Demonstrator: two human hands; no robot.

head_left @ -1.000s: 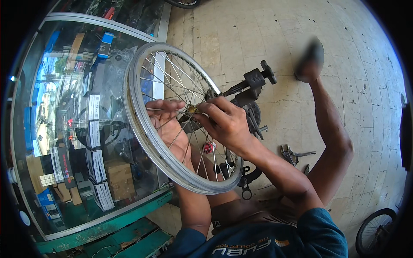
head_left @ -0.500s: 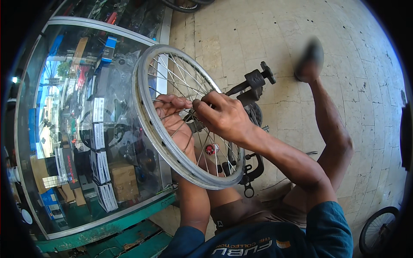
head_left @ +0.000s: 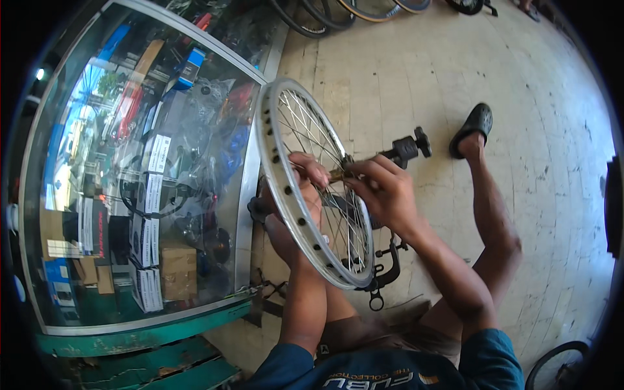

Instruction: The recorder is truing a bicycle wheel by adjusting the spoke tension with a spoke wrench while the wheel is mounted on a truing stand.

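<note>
A silver bicycle wheel (head_left: 278, 158) with thin spokes is mounted in a dark truing stand (head_left: 389, 268), tilted with its drilled rim facing left. My left hand (head_left: 308, 174) reaches in behind the rim, fingers curled among the spokes near the hub. What those fingers hold, if anything, is hidden by the rim and spokes. My right hand (head_left: 385, 188) is at the wheel's right side, its thumb and fingers pinched together beside a brass-coloured piece at the hub (head_left: 337, 175). Whatever lies in that pinch is too small to make out.
A glass display case (head_left: 214, 195) full of boxes and bagged parts stands close on the left, above a green wooden base (head_left: 143, 331). The stand's clamp knob (head_left: 422, 142) sticks out to the right. Bicycle wheels (head_left: 318, 16) stand at the far edge; another wheel (head_left: 558, 367) is at lower right.
The view has shifted, and the wheel now shows more edge-on, with its outer rim holes visible. My hands have parted slightly, the right moving to the hub's right side.
</note>
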